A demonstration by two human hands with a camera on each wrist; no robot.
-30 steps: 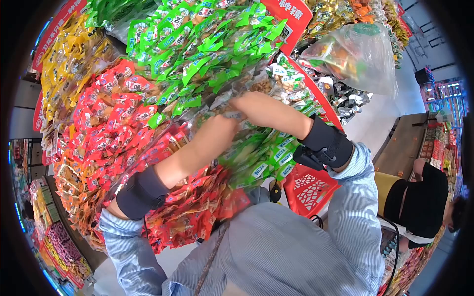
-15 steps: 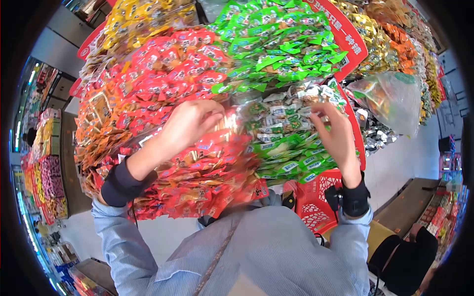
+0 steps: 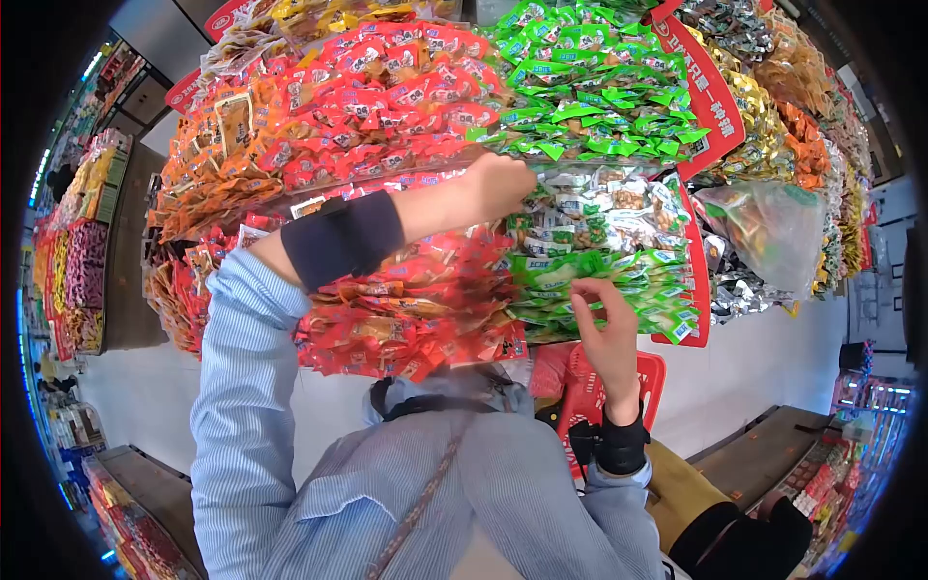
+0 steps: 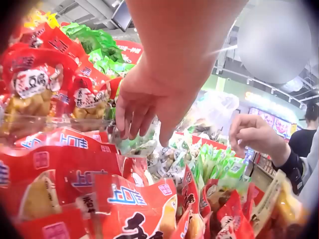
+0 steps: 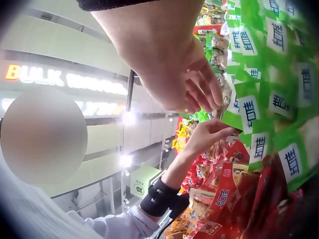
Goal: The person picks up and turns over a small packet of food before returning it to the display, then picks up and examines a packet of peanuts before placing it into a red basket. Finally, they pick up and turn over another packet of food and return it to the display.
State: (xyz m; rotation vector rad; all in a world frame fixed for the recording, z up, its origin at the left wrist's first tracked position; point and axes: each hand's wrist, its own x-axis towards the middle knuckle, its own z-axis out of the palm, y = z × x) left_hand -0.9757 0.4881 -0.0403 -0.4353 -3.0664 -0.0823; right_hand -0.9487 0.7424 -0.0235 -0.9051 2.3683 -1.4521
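Note:
In the head view my left hand [image 3: 503,186] reaches over the small white-and-clear snack packets [image 3: 628,198], beside the red packets [image 3: 396,135]. The left wrist view shows its fingers [image 4: 133,119] hanging loosely down, fingertips right at the packets, with nothing seen between them. My right hand [image 3: 609,333] hovers over the front edge of the green-and-white packets [image 3: 619,275]. Its fingers are loosely bent with nothing in them, as the right wrist view shows from the side. Farther back lie brighter green packets [image 3: 590,87].
A red shopping basket [image 3: 652,377] stands low by my right arm. Right of the display hangs a filled clear plastic bag [image 3: 764,232]. A curved red sign board [image 3: 710,106] edges the bin. Orange packets [image 3: 217,174] lie on the left. A person's dark sleeve [image 3: 744,541] shows at lower right.
The hands, together over the packets at first, have parted. My left hand has then moved right to the white packets. My right hand has come down toward the front green ones. The head view has shifted.

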